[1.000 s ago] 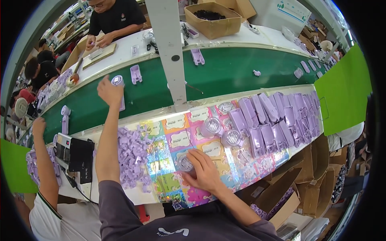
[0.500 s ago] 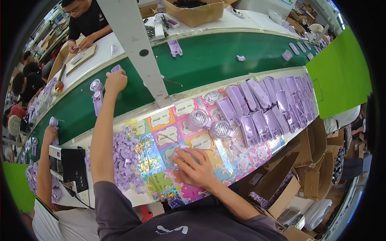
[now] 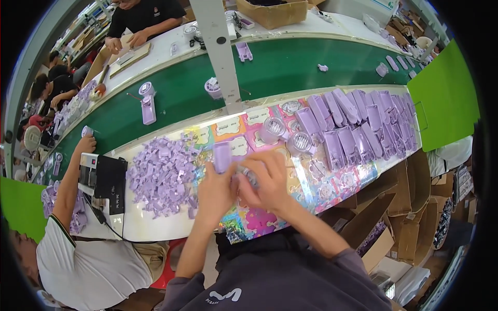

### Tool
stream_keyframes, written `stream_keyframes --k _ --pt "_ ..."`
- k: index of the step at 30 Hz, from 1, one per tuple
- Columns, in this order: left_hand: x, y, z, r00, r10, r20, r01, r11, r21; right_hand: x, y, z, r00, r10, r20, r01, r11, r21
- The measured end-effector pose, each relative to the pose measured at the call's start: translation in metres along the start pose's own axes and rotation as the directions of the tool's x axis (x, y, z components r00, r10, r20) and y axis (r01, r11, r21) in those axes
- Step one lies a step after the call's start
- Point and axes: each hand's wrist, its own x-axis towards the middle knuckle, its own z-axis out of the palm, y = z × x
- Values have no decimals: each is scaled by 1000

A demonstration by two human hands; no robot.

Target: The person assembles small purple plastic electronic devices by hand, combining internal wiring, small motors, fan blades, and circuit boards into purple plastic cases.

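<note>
In front of me, above the colourful printed sheets [image 3: 262, 213], my two hands meet. My left hand [image 3: 215, 191] is closed around a lilac plastic shell [image 3: 222, 156], which stands up from its fingers. My right hand [image 3: 270, 179], smeared by motion, presses a round clear-and-grey part [image 3: 249, 177] toward the shell's lower end; fingers partly hide this part. Just beyond the right hand sit round, clear-fronted fan heads [image 3: 273, 129]. To their right are rows of lilac shells [image 3: 340, 147].
A heap of small lilac parts [image 3: 161, 173] lies left of my hands, beside a black-and-white device [image 3: 106, 181]. The green conveyor belt [image 3: 181, 88] runs behind a metal post [image 3: 220, 57]. A co-worker's hand [image 3: 86, 144] touches a part at left. Cardboard boxes [image 3: 410, 212] stand lower right.
My left hand has come back from the belt to the table with the lilac shell. The right hand has lifted the round part off the sheets to meet it. The view has shifted left.
</note>
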Motion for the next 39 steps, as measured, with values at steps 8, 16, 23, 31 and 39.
stream_keyframes --k 8,16,23,31,39 --pt "-11 1 23 992 33 -121 -50 990 -135 61 28 132 772 -18 636 135 982 -135" --pt "-37 29 38 857 199 -474 -222 975 8 80 35 96 838 129 530 -161 987 14" --pt "-6 48 57 912 318 -260 -324 946 22 88 9 -52 911 227 345 -335 893 299" --pt "-21 54 4 997 -46 66 59 -137 -989 15 -28 -131 852 328 408 -442 868 225" --pt "-38 48 20 967 85 239 250 -486 -838 -3 -25 -108 792 473 387 -584 773 250"
